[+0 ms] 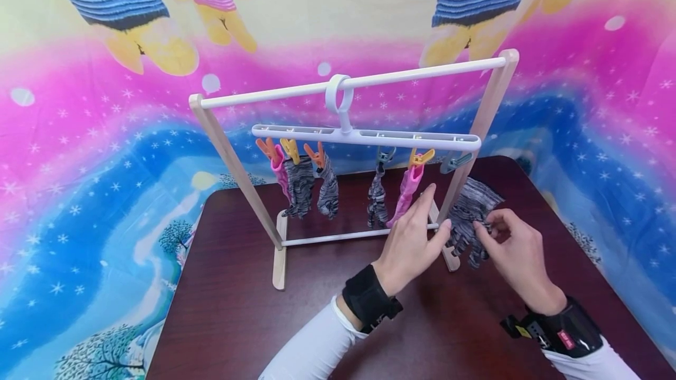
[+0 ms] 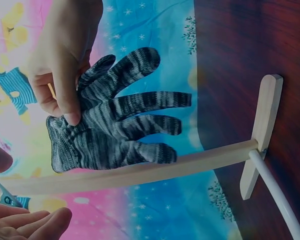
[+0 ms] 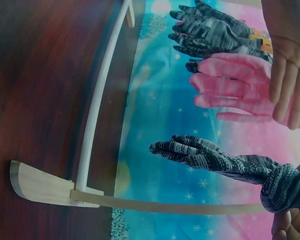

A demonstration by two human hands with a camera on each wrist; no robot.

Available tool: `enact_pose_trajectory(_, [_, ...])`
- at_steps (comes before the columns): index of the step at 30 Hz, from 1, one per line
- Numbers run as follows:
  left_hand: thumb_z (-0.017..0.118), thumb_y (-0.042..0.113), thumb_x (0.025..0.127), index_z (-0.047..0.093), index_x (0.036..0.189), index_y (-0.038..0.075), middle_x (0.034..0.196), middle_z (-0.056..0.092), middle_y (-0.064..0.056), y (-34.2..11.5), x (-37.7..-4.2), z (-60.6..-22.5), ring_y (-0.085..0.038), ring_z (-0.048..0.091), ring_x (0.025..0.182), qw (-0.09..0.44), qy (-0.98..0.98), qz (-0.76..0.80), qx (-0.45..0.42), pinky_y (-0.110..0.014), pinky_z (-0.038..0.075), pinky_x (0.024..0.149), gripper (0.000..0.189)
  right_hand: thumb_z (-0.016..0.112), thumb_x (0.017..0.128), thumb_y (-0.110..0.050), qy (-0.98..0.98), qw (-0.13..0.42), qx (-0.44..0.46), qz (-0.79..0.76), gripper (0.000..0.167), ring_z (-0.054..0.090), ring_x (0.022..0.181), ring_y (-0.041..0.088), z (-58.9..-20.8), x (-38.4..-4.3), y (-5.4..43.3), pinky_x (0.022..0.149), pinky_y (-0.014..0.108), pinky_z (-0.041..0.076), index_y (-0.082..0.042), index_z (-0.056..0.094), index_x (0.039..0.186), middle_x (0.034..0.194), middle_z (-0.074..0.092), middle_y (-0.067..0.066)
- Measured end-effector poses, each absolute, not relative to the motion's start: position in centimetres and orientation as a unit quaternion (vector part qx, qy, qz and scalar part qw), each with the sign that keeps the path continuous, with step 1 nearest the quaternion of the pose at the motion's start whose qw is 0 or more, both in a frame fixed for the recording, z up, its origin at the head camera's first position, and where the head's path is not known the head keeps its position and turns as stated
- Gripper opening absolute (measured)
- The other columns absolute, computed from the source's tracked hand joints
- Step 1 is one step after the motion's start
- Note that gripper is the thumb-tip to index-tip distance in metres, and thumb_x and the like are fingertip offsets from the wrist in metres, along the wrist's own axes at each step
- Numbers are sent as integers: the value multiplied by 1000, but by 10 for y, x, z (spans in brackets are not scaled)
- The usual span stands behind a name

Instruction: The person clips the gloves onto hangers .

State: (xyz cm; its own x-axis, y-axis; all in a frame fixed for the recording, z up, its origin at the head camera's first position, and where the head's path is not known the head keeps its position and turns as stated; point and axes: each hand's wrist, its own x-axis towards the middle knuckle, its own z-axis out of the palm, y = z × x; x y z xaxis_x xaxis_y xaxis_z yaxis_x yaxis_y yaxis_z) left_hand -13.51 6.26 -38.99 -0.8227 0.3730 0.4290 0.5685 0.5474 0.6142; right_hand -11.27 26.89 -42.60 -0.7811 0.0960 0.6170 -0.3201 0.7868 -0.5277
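A grey-and-black knit glove (image 1: 472, 216) hangs fingers-down from my right hand (image 1: 520, 251), whose thumb and fingers pinch it. The right wrist view shows the same glove (image 3: 205, 157) edge-on, its cuff bunched at the right fingers. My left hand (image 1: 412, 242) is raised beside a hanging pink glove (image 1: 408, 189), fingers fairly straight, thumb apart. In the left wrist view, left fingers (image 2: 37, 222) are around a grey-blue clothespin (image 2: 10, 199); whether they touch it is unclear. That clothespin (image 1: 456, 162) is at the hanger's right end with no glove on it.
A white hanger (image 1: 412, 138) hangs by its ring from a wooden drying rack (image 1: 232, 169) on a dark table (image 1: 222, 309). More clothespins hold another pink glove (image 1: 280, 172) and several grey gloves (image 1: 300, 189). Behind is a patterned cloth (image 1: 105, 192).
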Motion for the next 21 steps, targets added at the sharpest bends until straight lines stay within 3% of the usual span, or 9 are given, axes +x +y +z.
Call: enact_pose_trajectory(21, [57,29,102,18,162,7,168,26,-8,72,-142,-370,-13,26,155,166,-855,-398,-289,-28,29,122,75,82,76,3,-889,312,80,324,25,44,63,-1,-433,-114,262,60,8,35,-2,64,93,69,58,5])
